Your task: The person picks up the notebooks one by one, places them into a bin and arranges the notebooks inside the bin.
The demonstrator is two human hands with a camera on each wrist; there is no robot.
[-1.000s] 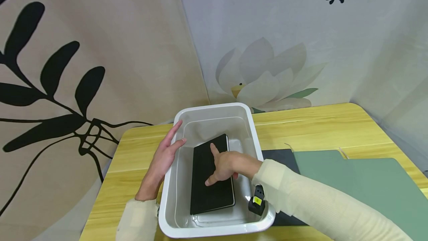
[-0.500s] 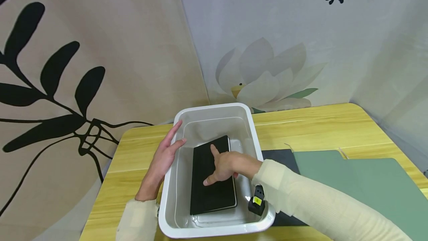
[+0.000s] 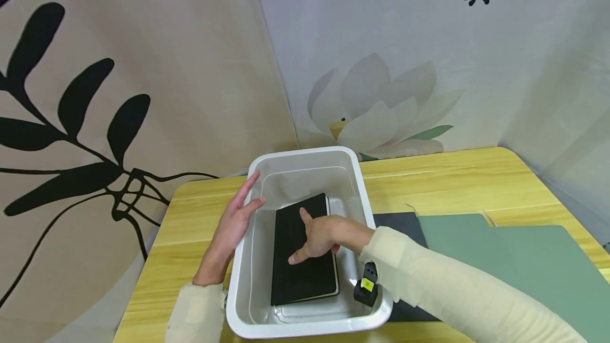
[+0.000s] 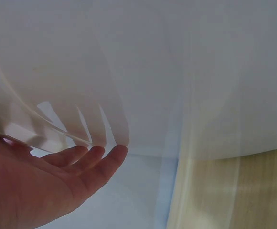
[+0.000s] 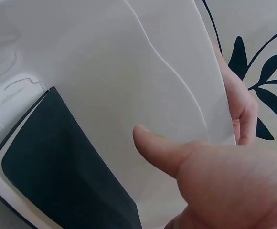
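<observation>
- Pale fabric hangings point(image 3: 190, 57), printed with black leaves and a grey-white lotus, stand behind the tub; yellow wood-grain tabletop point(image 3: 448, 184) lies beneath it.
- Landmark: rectangular light-grey glossy plastic tub point(image 3: 310, 330).
- Black rectangular notebook with white page edges point(image 3: 293, 285): inside the tub, toward its near end, page edges facing the right wall.
- Left hand point(image 3: 233, 225): at the tub's left side. Thumb and index finger reach onto the rim, other fingers bear on the outer wall; wall clasped between.
- Right hand point(image 3: 320, 234): inside the tub, over the notebook. Thumb and index finger straight, spread apart; remaining fingers mostly hidden, so cannot tell whether they grip.
- Black wrist device with yellow label point(image 3: 366, 286): below the right forearm, by the tub's right wall.
- Flat dark sheet point(image 3: 402, 222): just right of the tub.
- Flat green sheets point(image 3: 519, 263): farther right of the tub, overlapping.
</observation>
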